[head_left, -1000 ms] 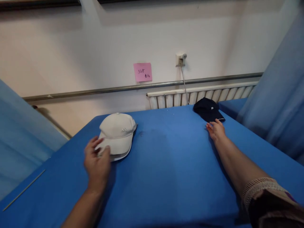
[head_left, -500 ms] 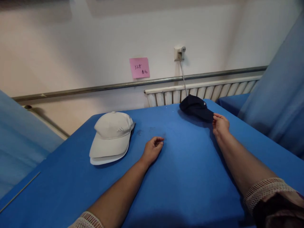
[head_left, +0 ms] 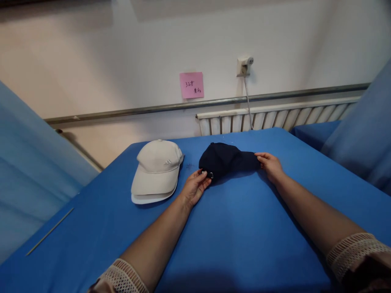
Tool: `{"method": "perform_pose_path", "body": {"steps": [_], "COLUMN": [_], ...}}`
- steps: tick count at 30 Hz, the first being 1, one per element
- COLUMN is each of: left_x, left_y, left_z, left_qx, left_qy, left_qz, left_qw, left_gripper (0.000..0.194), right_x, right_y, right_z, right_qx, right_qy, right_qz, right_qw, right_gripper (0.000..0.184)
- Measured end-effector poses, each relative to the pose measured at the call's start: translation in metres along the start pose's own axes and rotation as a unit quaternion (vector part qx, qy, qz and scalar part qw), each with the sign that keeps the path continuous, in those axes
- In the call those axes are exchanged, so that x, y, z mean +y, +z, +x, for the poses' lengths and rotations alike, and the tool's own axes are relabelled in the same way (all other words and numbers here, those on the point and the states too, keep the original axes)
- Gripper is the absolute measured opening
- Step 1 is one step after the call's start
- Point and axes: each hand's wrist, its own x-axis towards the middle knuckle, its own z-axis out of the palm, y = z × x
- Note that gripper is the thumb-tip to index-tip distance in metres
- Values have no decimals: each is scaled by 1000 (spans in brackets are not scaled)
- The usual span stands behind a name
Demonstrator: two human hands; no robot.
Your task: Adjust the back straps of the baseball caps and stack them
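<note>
A dark navy baseball cap point(head_left: 224, 160) is stretched between my two hands over the blue-covered table point(head_left: 238, 236), its brim pointing right. My right hand point(head_left: 270, 166) pinches the tip of the brim. At the cap's back edge, near a small metal buckle, my left hand point(head_left: 195, 186) grips the strap side between thumb and fingers. To the left of that hand lies a stack of light caps: a beige baseball cap point(head_left: 155, 171) with a small logo sits on top, and a whiter brim point(head_left: 152, 198) shows beneath it.
A thin stick point(head_left: 50, 231) lies at the table's left side. Blue curtains point(head_left: 36, 175) hang left and right. Behind the table are a radiator point(head_left: 235, 123), a metal rail point(head_left: 159, 109), a wall socket point(head_left: 243, 67) with a cord, and a pink note point(head_left: 191, 85).
My right hand has brought the navy cap leftward and nearer from the table's back right. My left hand, with nothing visible in it before, has taken hold of the cap's back edge.
</note>
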Motion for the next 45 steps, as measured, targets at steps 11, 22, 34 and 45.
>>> {"method": "perform_pose_path", "body": {"steps": [11, 22, 34, 45], "left_x": [-6, -9, -6, -10], "left_y": [5, 10, 16, 1], "left_z": [-2, -12, -32, -18], "left_qx": [-74, -10, -110, -86], "left_qy": [-13, 110, 319, 290], "left_qz": [3, 193, 519, 416], "left_qw": [997, 975, 786, 858], "left_gripper": [19, 33, 16, 20], "right_x": [-35, -12, -18, -19], "right_y": [73, 85, 72, 66], "right_z": [-125, -122, -119, -111], "right_qx": [-282, -184, -289, -240], "right_qy": [-371, -310, -417, -388], "right_qz": [-233, -354, -368, -281], "right_qw": [854, 863, 779, 845], "right_gripper": [44, 29, 40, 40]}}
